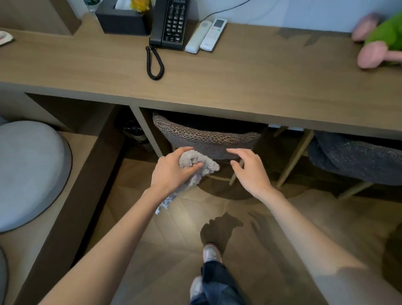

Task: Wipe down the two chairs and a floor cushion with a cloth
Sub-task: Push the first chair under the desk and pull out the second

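Under the desk [224, 89] both chairs sit tucked in, so wiping looks barely begun: the left hand [170, 172] grips the bunched cloth [195, 162] at the back of the near chair [206, 136], the right hand [250, 172] is spread empty beside it, and the second chair [363, 160] and cushion [13, 173] seem left to do.

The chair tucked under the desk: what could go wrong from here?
1. The chair sits close under the desk, so pulling it out might bump the desk edge.
2. The cloth hangs loose from the left hand and might snag a chair leg.
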`<control>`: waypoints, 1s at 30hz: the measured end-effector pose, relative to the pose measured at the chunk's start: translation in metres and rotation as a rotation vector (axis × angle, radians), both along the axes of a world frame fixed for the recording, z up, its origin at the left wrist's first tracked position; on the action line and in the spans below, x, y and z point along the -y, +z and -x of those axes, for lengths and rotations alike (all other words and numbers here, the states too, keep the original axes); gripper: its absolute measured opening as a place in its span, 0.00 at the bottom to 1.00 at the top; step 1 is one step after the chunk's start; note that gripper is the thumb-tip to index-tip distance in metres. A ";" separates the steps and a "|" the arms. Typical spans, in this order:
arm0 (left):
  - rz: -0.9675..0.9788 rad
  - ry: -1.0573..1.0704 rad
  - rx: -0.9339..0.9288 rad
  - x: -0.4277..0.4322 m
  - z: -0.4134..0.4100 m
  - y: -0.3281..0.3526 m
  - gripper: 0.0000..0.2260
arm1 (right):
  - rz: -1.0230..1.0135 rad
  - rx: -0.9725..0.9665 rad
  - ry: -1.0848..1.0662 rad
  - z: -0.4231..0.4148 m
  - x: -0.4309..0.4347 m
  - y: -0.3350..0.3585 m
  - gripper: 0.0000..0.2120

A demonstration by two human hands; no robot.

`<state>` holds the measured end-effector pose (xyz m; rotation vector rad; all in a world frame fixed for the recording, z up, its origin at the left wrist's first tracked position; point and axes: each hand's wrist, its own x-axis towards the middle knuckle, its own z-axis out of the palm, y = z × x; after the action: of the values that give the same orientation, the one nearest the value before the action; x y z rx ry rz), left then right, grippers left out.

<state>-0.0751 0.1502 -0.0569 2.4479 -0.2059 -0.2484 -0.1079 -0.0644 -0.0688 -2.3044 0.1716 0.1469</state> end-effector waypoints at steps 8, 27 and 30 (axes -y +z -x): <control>-0.041 -0.325 0.031 0.090 0.046 0.017 0.21 | 0.092 -0.051 -0.260 0.118 0.081 0.027 0.16; -0.091 -0.522 -0.023 0.441 0.059 0.007 0.31 | 0.293 -0.128 -0.372 0.144 0.421 0.030 0.21; -0.162 -0.565 -0.062 0.492 0.049 -0.010 0.36 | 0.344 -0.208 -0.314 0.128 0.471 0.019 0.24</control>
<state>-0.1236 -0.3420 -0.0673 2.4846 -0.8811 -0.6029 -0.2359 -0.5358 -0.0497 -2.5619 0.7083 0.2088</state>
